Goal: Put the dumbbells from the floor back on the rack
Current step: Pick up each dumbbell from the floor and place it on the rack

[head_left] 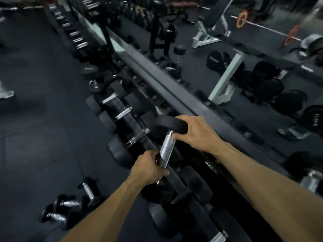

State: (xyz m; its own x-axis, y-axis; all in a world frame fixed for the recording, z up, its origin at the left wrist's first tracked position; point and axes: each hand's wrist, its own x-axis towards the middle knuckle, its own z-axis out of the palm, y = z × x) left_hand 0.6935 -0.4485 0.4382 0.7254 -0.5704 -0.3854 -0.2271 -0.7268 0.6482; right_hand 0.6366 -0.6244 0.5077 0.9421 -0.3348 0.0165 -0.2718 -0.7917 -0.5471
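Note:
I hold a black round-headed dumbbell (167,145) with a chrome handle above the long black rack (174,95). My left hand (148,169) is closed around the lower end of the handle, hiding the near head. My right hand (197,132) grips the far head (170,124) from the right, thumb at the handle's top. The dumbbell is tilted, far head up. On the dark floor at lower left lie three small dumbbells: one (89,190), a second (69,204) and a third (56,217).
Several dumbbells (120,114) fill the rack's lower tier to the left of my hands. A mirror behind the rack reflects weight plates, a white bench frame (225,79) and a barbell (243,20). Dark rubber floor (35,119) spreads to the left.

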